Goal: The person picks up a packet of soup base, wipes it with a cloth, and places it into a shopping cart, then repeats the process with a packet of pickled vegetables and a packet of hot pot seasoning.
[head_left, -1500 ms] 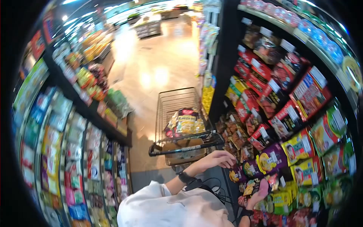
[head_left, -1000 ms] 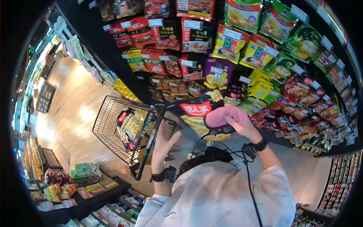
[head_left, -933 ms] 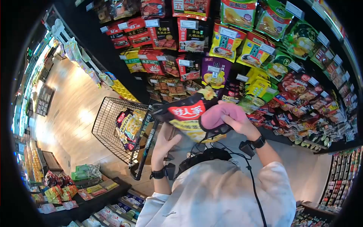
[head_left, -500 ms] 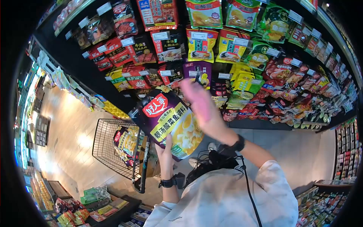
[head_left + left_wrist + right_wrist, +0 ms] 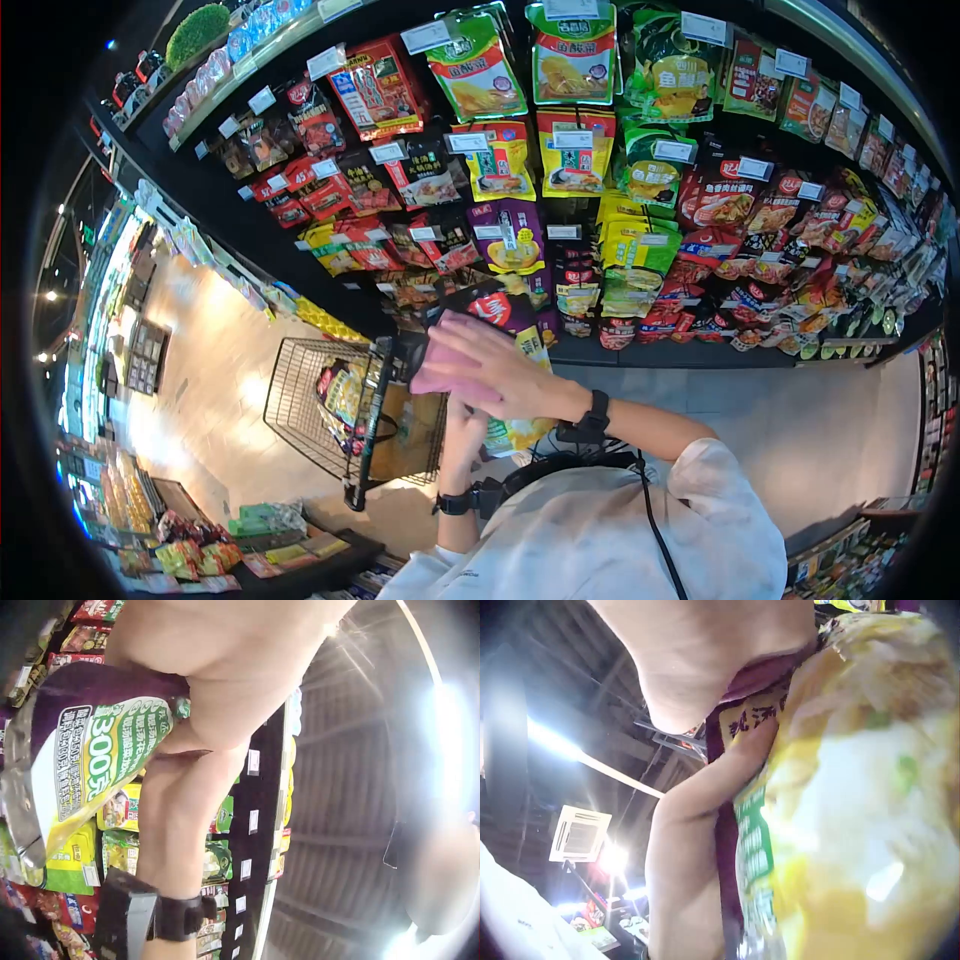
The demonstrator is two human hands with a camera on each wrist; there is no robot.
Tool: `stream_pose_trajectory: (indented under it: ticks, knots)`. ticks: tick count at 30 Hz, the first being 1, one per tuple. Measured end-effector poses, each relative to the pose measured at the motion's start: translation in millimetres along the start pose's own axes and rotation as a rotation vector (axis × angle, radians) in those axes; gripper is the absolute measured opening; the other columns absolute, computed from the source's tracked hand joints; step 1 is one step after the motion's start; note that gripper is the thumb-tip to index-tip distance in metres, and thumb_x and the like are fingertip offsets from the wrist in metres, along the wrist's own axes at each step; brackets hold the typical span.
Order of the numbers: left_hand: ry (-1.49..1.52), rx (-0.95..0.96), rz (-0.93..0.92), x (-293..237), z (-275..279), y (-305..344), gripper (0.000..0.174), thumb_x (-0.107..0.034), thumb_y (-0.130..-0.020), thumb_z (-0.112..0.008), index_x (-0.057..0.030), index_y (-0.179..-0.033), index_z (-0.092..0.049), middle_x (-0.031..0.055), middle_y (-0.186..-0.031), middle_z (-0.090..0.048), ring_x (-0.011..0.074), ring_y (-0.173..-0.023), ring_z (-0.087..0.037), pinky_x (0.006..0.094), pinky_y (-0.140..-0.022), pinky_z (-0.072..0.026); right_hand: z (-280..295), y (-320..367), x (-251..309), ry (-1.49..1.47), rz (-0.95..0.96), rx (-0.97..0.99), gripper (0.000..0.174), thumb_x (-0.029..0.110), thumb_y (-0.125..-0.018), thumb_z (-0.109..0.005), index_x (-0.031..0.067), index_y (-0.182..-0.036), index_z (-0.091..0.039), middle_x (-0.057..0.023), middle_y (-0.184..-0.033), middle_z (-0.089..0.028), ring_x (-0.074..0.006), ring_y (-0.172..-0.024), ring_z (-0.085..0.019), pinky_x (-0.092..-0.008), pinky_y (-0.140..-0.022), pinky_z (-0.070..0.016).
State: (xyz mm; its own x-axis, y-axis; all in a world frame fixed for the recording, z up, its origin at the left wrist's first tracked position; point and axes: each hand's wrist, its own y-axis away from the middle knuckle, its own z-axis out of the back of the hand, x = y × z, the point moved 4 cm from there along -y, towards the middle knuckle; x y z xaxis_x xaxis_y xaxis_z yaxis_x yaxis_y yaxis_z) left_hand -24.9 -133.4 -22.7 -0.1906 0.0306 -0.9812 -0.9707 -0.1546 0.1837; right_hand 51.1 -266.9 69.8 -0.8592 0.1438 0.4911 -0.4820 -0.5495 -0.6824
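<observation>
My left hand [image 5: 462, 432] grips a seasoning packet [image 5: 493, 308] with a black and purple top, a red logo and a yellow lower front. Over it lies my right hand [image 5: 505, 372], its fingers fairly straight on a pink cloth [image 5: 432, 378] that covers part of the packet. The left wrist view shows the printed purple and white side of the packet [image 5: 94, 742] below the left hand [image 5: 225, 660]. Close up in the right wrist view are the packet's food picture [image 5: 855, 795] and the left thumb [image 5: 754, 746] lying along its front.
A wire shopping cart [image 5: 285, 400] with similar packets [image 5: 343, 395] inside stands at the left. Ahead rises a shelf wall of hanging seasoning packets [image 5: 493, 160]. Low display shelves [image 5: 270, 550] stand at the lower left; black cables [image 5: 640, 470] hang at my chest.
The packet came away from the shelf side, and my left hand took hold of it. My right hand, with the pink cloth, lifted off and then came down over the packet. The view turned right.
</observation>
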Motion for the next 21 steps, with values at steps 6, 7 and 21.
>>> stream_pose_trajectory:
  ticks: [6, 7, 21]
  knots:
    - [0.560, -0.108, 0.022, -22.8, -83.5, 7.1, 0.037, -0.028, -0.109, -0.047, -0.0064, -0.140, -0.049, 0.0055, -0.125, -0.062, 0.0150, -0.114, -0.060, 0.0317, -0.095, -0.0506, 40.1, 73.0, -50.7, 0.099, -0.308, -0.087, 0.057, 0.022, -0.093, -0.061, -0.0019, -0.143, -0.046, -0.0221, -0.148, -0.047, -0.0414, -0.140, -0.041, -0.0490, -0.119, -0.0299]
    - [0.582, -0.202, -0.010, -25.4, -86.9, 5.4, 0.039, -0.030, -0.109, -0.048, -0.0067, -0.140, -0.048, 0.0056, -0.125, -0.062, 0.0153, -0.113, -0.060, 0.0311, -0.095, -0.0509, 36.9, 93.8, -45.8, 0.052, -0.256, -0.040, 0.059, 0.022, -0.093, -0.061, -0.0014, -0.145, -0.045, -0.0215, -0.150, -0.044, -0.0401, -0.143, -0.038, -0.0488, -0.120, -0.0283]
    - [0.554, -0.486, -0.115, -37.7, -124.8, 71.7, 0.043, -0.036, -0.107, -0.051, -0.0047, -0.135, -0.048, 0.0119, -0.127, -0.064, 0.0212, -0.107, -0.068, 0.0372, -0.087, -0.0589, 72.7, 178.6, -65.5, -1.460, -0.797, 0.267, 0.043, 0.031, -0.098, -0.067, 0.0051, -0.131, -0.057, -0.0044, -0.118, -0.067, -0.0094, -0.097, -0.065, -0.0267, -0.081, -0.0535]
